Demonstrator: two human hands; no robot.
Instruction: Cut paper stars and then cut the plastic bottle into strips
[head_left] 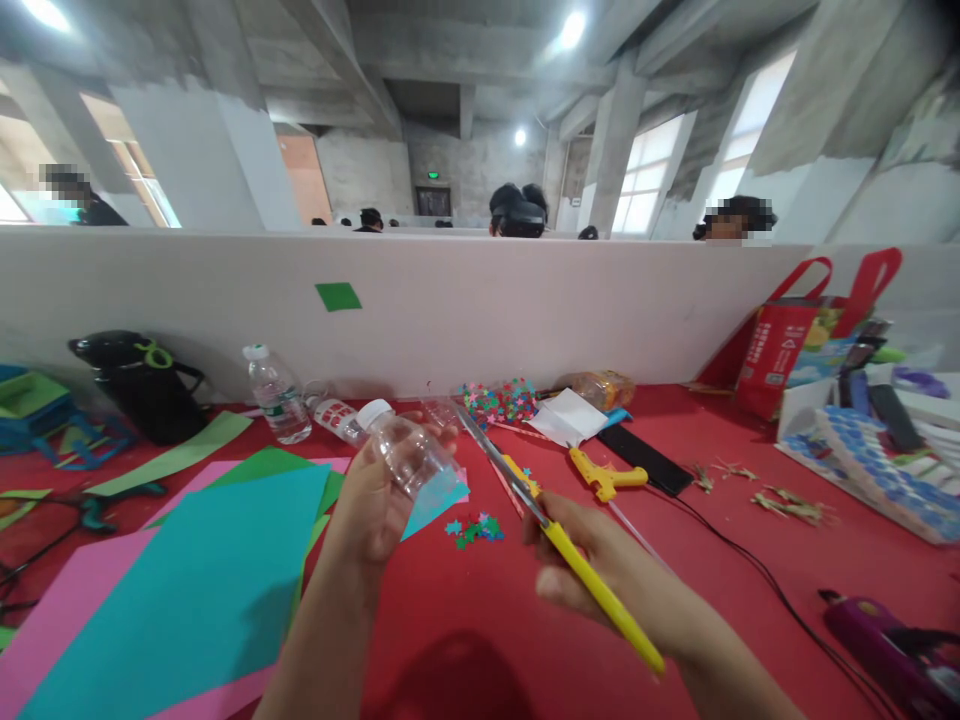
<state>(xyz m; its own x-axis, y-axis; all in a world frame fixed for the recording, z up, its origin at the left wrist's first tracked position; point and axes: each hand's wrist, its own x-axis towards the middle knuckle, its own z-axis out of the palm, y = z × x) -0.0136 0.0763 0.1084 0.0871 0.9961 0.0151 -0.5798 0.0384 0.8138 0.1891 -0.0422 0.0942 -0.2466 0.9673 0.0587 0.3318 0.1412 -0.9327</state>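
My left hand (379, 490) is closed round a clear plastic bottle (409, 455) with a white cap, tilted with its cap toward the upper left. Yellow-handled scissors (592, 590) are gripped in my right hand (574, 555). They appear edge-on, their metal blades pointing up and left, near the bottle. Below the bottle lies a small piece of blue paper (431, 500). Beside it is a little pile of coloured star sequins (476, 530). Part of the bottle's far side is hidden by my left fingers.
Coloured paper sheets (195, 570) cover the left. Behind stand a water bottle (276, 395), a black flask (142, 390) and a bag of stars (499, 400). A yellow glue gun (604, 475), black phone (645, 460) and purple tool (892, 645) lie right. A white partition (480, 310) borders the table.
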